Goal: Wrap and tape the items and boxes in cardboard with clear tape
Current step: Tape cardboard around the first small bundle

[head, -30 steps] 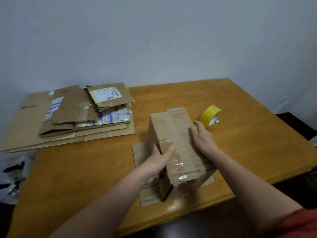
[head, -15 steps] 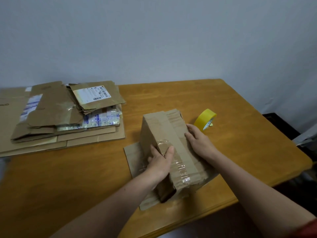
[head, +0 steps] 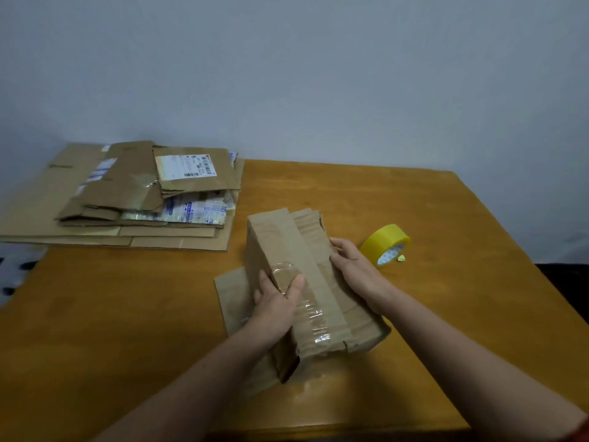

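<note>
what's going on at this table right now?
A person is wrapping a package in cardboard. The left hand presses on a strip of clear tape along the top of the cardboard-wrapped box, while the right hand steadies its right side. The box sits on a loose cardboard sheet. The yellow tape roll lies untouched to the right; flattened boxes are stacked far left.
</note>
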